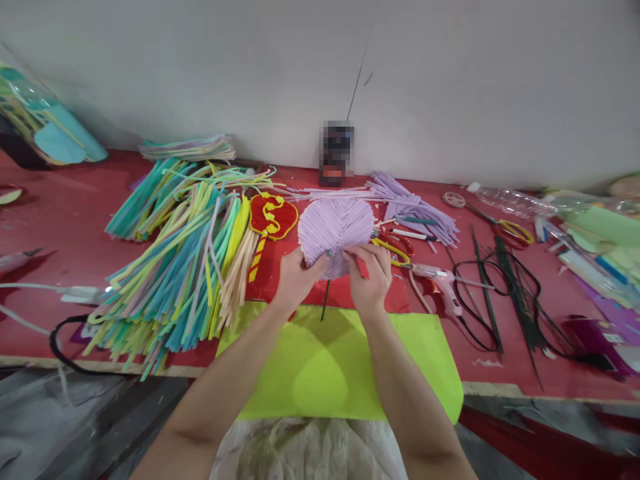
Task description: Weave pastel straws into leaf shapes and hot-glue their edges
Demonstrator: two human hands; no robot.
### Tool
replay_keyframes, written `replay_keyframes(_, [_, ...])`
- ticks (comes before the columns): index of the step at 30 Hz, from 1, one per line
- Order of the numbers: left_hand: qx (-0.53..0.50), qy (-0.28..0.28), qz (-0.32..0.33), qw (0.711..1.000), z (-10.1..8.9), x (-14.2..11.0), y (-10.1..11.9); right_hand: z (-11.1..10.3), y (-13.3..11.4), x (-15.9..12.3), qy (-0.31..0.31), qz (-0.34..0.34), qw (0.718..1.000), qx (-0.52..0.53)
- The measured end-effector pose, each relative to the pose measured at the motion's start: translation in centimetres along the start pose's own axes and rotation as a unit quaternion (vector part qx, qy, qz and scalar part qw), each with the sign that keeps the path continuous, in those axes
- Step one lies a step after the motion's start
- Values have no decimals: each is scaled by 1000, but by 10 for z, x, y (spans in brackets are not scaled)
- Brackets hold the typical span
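Nearest me, at the lower centre of the frame, a lime-green sheet (320, 373) lies over the front of the red tabletop (480, 367). Just beyond it, mid-frame, my left hand (299, 277) and right hand (371, 275) are both clamped on the lower edge of the lilac fan-shaped piece (336, 230), thumbs close together, a dark green stem (325, 300) below. The multicoloured pipe cleaners (185, 260) spread left of it, the pink glue gun (440, 283) sits to the right, and lilac pipe cleaners (420, 210) lie farther back, near the wall (240, 80).
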State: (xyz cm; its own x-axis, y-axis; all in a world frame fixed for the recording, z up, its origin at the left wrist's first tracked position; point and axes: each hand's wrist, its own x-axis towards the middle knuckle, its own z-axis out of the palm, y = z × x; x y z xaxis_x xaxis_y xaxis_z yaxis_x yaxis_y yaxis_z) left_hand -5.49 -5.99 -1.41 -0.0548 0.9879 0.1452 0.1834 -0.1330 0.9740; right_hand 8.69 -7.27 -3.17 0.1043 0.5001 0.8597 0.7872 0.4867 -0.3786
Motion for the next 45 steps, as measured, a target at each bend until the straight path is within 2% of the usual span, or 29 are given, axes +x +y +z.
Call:
replay_keyframes(3, [4, -2, 3, 1000, 0, -1, 0, 0, 0, 1, 6, -15, 1000, 1])
replay_keyframes(13, [3, -11, 9, 1000, 0, -1, -1, -1, -1, 0, 10, 0, 1000, 4])
replay_keyframes(23, [1, -5, -3, 1000, 1, -1, 0, 0, 0, -2, -2, 39, 999, 5])
replay_keyframes(31, [3, -11, -10, 1000, 0, 0, 0, 1, -1, -2, 9, 21, 999, 27])
replay_keyframes(41, [-2, -6, -3, 1000, -1, 1, -1, 1, 0, -3, 4, 29, 999, 25])
replay_keyframes(45, [2, -2, -5, 1000, 0, 2, -3, 2, 1, -3, -6, 54, 998, 41])
